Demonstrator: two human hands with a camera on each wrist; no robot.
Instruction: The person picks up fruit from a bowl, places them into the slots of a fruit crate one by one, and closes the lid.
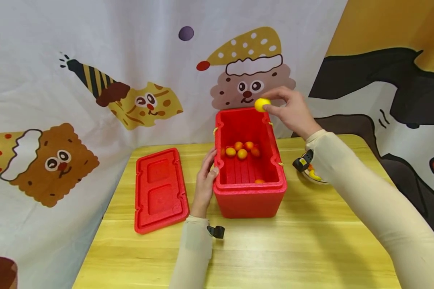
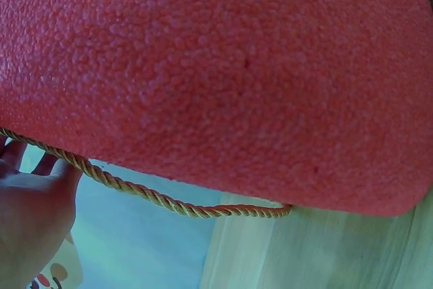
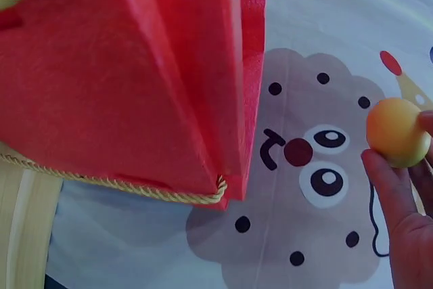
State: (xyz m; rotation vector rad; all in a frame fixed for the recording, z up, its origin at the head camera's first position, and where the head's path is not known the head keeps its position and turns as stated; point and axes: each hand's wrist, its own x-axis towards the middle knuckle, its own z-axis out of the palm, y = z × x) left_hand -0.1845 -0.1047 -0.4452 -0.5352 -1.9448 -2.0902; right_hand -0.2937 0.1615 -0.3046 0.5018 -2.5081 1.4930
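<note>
My right hand (image 1: 289, 110) pinches a round yellow fruit (image 1: 262, 104) between thumb and fingertips, above the far right corner of a red foam box (image 1: 250, 204). In the right wrist view the fruit (image 3: 397, 132) looks yellow with an orange blush, and the fingers (image 3: 389, 187) lie around its side. My left hand (image 1: 204, 182) rests against the box's left side, its thumb near the rim. Seen from the left wrist, fingers (image 2: 64, 170) reach up beside the twisted gold rope handle (image 2: 162, 199). Inside the lidless box lie several small orange and yellow fruits (image 1: 242, 154), mostly toward the far end.
A red lid (image 1: 161, 190) with two recessed panels lies flat on the wooden table (image 1: 253, 257), left of the box. Right of the box, partly behind the right forearm, stands a bowl (image 1: 320, 181) with yellow pieces. A printed cartoon cloth (image 1: 159, 40) hangs close behind the table.
</note>
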